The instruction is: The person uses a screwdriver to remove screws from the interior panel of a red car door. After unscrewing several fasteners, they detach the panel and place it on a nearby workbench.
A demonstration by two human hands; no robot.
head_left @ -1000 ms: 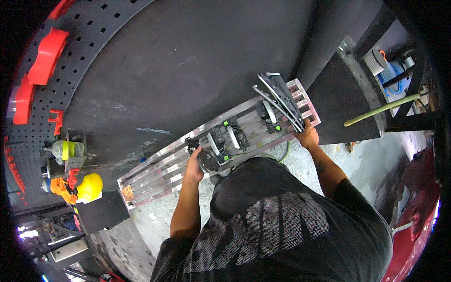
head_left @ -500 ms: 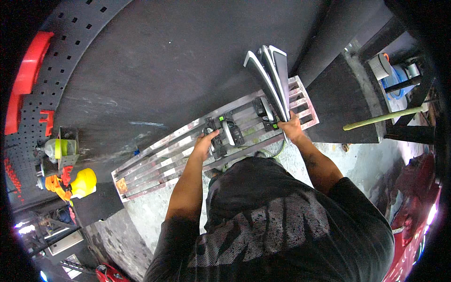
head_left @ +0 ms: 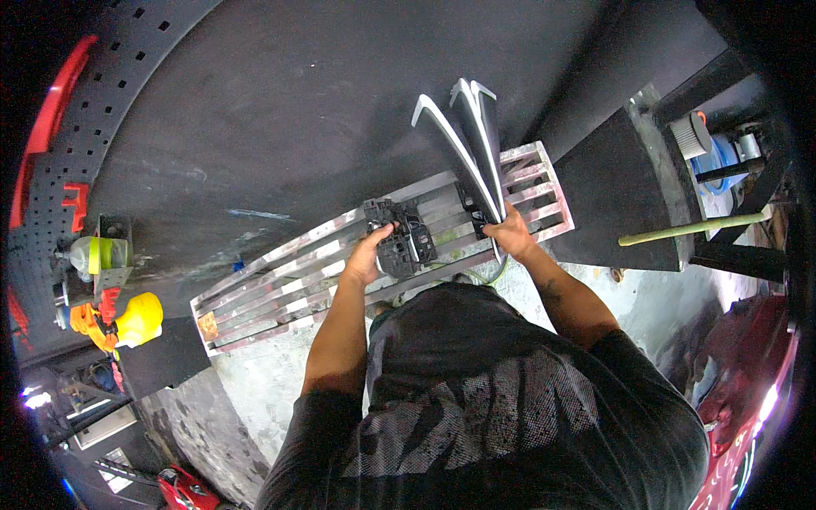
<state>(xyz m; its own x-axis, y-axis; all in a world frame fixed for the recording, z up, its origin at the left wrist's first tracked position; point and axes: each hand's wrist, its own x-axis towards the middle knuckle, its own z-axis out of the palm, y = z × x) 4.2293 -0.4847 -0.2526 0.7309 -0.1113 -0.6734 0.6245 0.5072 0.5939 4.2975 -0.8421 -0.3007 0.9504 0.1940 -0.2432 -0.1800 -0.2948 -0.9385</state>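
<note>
My right hand [head_left: 511, 235] grips the lower end of a bundle of long black trim pieces with silver edges [head_left: 470, 144], tilted up and standing nearly on end above a slatted metal rack [head_left: 280, 276]. My left hand [head_left: 367, 259] holds a black plastic switch-like part [head_left: 399, 234] against the rack's middle. A thin green cable [head_left: 489, 276] hangs below the rack's near edge.
A dark panel [head_left: 280, 110] rises behind the rack. A black box [head_left: 616, 183] with a greenish rod [head_left: 688, 229] stands to the right. At the left are a yellow tool [head_left: 136, 319], a green-and-white can [head_left: 93, 255] and a black pegboard with red holders [head_left: 72, 200].
My right hand has swung the trim bundle up from lying across the rack to nearly upright. My left hand shifted right along the rack and closed on the black part.
</note>
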